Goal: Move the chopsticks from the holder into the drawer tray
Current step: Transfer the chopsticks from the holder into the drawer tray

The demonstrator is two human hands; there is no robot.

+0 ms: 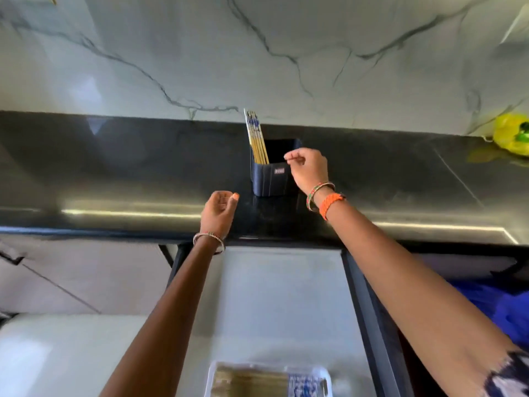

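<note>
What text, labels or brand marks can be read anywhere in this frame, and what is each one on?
No text can be read in this frame.
Small rectangular label on the front of the dark holder: too small and blurred to read.
Blue print at the right end of the tray in the drawer: blurred; cannot tell whether it is lettering or pattern.
Blue bands on the chopsticks: decoration, no legible characters.

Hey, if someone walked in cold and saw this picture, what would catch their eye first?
Probably the yellow chopsticks leaning in the left side of the dark holder on the black counter, with the right hand beside its rim and the left hand lower left, both empty. Below, the open drawer shows a clear tray.
</note>
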